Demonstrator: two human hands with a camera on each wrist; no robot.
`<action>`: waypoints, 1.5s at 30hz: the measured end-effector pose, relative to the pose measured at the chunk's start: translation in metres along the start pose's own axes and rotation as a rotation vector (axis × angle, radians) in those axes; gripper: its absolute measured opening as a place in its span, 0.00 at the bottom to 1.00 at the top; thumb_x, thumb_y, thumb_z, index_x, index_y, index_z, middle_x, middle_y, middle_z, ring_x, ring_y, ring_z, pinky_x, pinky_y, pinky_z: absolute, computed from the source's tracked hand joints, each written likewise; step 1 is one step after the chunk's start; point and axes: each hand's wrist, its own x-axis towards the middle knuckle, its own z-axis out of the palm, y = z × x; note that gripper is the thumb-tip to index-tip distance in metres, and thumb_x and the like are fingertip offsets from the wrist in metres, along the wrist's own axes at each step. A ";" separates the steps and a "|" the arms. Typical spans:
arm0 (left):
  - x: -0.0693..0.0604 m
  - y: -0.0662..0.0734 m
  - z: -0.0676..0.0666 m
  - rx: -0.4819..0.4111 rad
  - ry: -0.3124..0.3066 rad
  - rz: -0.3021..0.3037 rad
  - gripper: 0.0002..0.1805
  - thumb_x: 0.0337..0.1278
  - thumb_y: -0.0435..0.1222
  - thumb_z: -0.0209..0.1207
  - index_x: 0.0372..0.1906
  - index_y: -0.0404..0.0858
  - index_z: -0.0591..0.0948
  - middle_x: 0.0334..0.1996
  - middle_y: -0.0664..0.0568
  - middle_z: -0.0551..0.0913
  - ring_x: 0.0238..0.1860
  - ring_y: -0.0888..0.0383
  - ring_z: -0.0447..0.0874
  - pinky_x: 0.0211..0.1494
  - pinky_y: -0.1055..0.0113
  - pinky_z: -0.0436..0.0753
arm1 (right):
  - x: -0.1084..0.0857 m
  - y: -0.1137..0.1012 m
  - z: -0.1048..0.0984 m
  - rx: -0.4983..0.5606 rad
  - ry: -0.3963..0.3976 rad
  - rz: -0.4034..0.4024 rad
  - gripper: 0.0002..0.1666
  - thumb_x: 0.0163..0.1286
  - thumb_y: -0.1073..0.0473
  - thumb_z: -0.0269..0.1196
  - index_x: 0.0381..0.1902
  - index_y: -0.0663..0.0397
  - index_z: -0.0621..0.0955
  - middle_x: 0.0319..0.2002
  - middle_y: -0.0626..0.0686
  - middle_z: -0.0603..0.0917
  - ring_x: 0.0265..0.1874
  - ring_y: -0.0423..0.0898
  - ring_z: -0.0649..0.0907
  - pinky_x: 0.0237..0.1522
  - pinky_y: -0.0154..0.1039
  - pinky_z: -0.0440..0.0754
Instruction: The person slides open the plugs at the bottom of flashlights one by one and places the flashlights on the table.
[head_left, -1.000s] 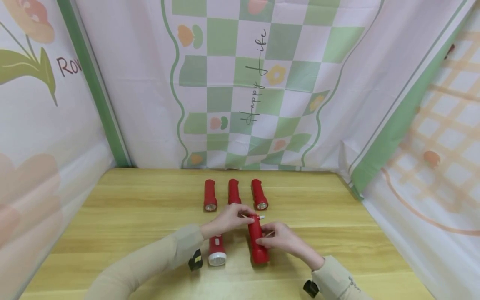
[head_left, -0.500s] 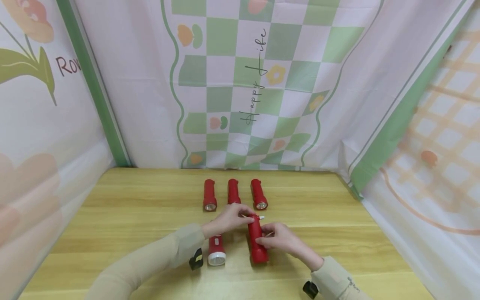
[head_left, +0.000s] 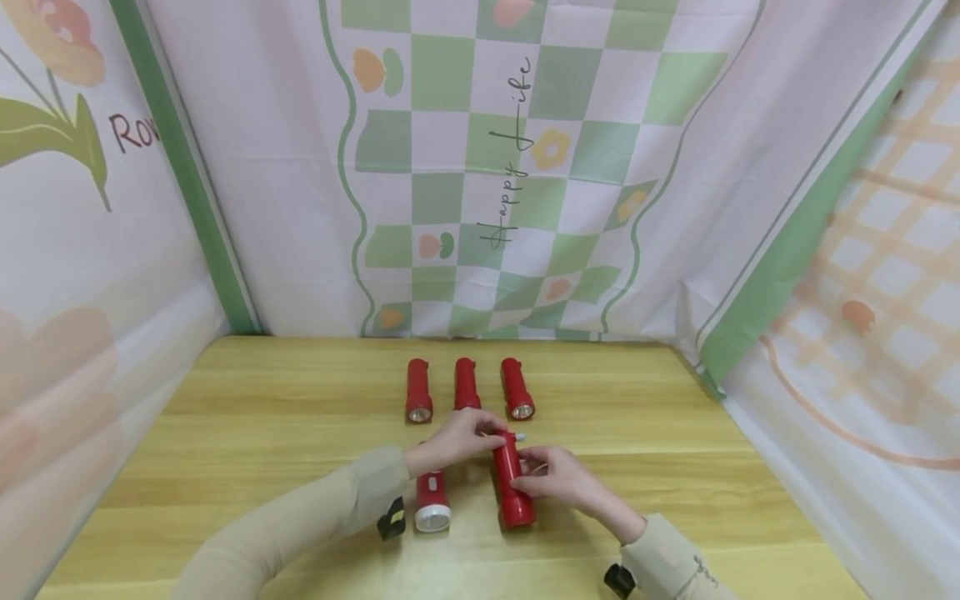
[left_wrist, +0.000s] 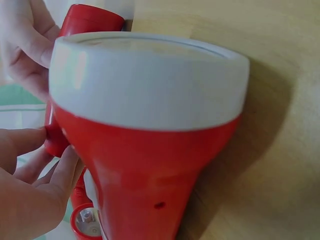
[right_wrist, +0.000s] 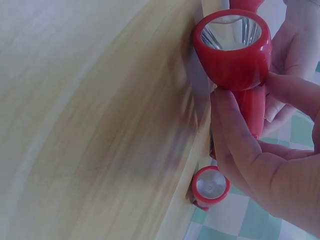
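Observation:
In the head view both hands hold a red flashlight (head_left: 515,487), its head toward me. My left hand (head_left: 459,435) pinches its tail end between thumb and fingers. A small white piece (head_left: 521,437) sticks out sideways at that tail. With thumb and fingers, my right hand (head_left: 561,478) grips the body from the right. The right wrist view shows the reflector inside the flashlight's red head (right_wrist: 232,65), above my right fingers (right_wrist: 240,125). Under my left wrist lies a red flashlight with a white head (head_left: 432,517), its rear partly hidden; it looms large in the left wrist view.
Along the back of the wooden table (head_left: 300,400) three red flashlights lie in a row: a left one (head_left: 418,392), a middle one (head_left: 466,383) partly behind my left hand, and a right one (head_left: 517,389). Patterned cloth (head_left: 285,208) hangs behind the table and at both sides.
Held in both hands, the red flashlight has turned slightly, and its white side piece shows a little less. My hands have stayed almost in place; the other flashlights lie as before.

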 end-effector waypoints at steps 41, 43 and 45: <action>0.000 0.001 0.007 0.102 0.006 -0.032 0.11 0.64 0.38 0.62 0.47 0.38 0.84 0.42 0.48 0.88 0.42 0.60 0.83 0.47 0.68 0.84 | -0.005 0.000 0.003 0.084 -0.013 0.052 0.32 0.65 0.64 0.65 0.61 0.80 0.70 0.50 0.71 0.81 0.46 0.57 0.87 0.42 0.47 0.90; 0.000 0.001 0.007 0.102 0.003 -0.033 0.11 0.64 0.38 0.62 0.48 0.37 0.84 0.43 0.48 0.88 0.42 0.60 0.83 0.48 0.66 0.85 | -0.005 0.000 0.003 0.081 -0.014 0.061 0.32 0.66 0.63 0.65 0.61 0.79 0.70 0.50 0.70 0.81 0.47 0.57 0.87 0.42 0.47 0.90; 0.000 0.001 0.007 0.109 0.001 -0.032 0.12 0.65 0.38 0.62 0.49 0.37 0.85 0.43 0.47 0.88 0.42 0.60 0.83 0.48 0.66 0.85 | -0.005 0.001 0.003 0.078 -0.014 0.069 0.32 0.65 0.63 0.65 0.61 0.79 0.70 0.51 0.70 0.81 0.47 0.57 0.86 0.42 0.46 0.90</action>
